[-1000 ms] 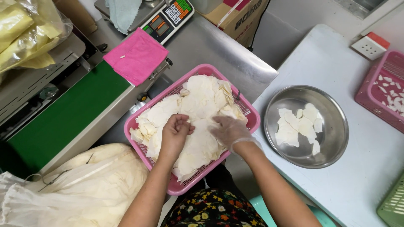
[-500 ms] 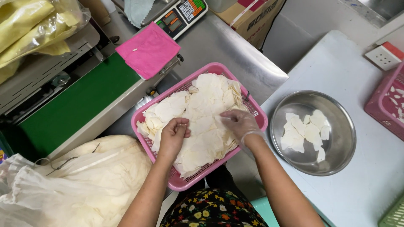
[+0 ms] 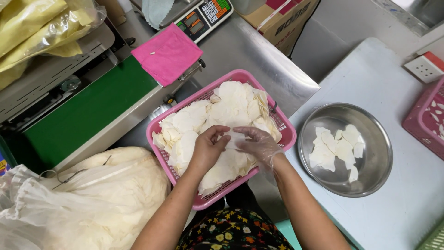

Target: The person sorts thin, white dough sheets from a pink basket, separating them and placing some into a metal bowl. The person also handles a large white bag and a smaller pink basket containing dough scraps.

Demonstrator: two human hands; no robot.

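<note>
Big grey table (image 3: 407,203) on the right, and to the left a long machine with a green belt (image 3: 88,113) running up the frame. Bottom left, a huge clear plastic sack (image 3: 83,203) bulges with pale flakes, and up in the top left corner yellow bags (image 3: 41,28) are heaped on the machine.

Centre stage: the pink basket (image 3: 159,141), tilted across the person's lap, piled high with thin, cream-white slices (image 3: 231,104). Beside it on the table sits a round steel bowl (image 3: 365,176), holding only a small cluster of the same white pieces. A pink cloth (image 3: 169,53) lies on the machine's edge above the basket, with a weighing scale (image 3: 203,16) just behind it and a cardboard box (image 3: 282,18) at the top. Another pink basket (image 3: 423,122) peeks in at the right edge, and a white socket (image 3: 423,67) sits above it.

Now the hands, both down in the middle of the heap. The left hand (image 3: 208,148) is bare, fingers curled in, pinching at a slice. The right hand (image 3: 259,143), in a thin clear glove, meets it, fingers bent and closing on the same white slice (image 3: 236,139) between them. So that slice is right on top of the pile, in the basket, gripped from both sides, fingertips almost touching.
</note>
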